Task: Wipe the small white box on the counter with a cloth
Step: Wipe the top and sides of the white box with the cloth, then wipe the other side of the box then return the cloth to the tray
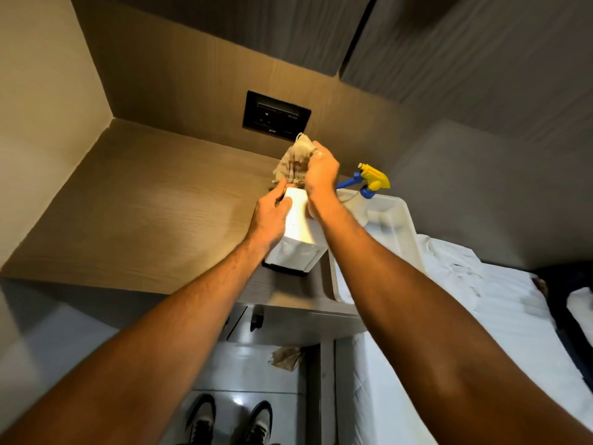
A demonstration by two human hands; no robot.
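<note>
A small white box (296, 234) stands on the wooden counter (144, 220), near its right front corner. My left hand (271, 213) grips the box's left side and far top edge. My right hand (321, 176) is closed on a crumpled beige patterned cloth (293, 165), held at the box's far end. The cloth bunches up above and behind the box, and the far face of the box is hidden behind my hands.
A white plastic tub (390, 226) sits right of the box, with a spray bottle with a blue-and-yellow trigger (370, 179) in it. A dark socket panel (276, 115) is on the back wall. White bedding (481, 300) lies to the right. A second cloth (287, 358) lies on the floor.
</note>
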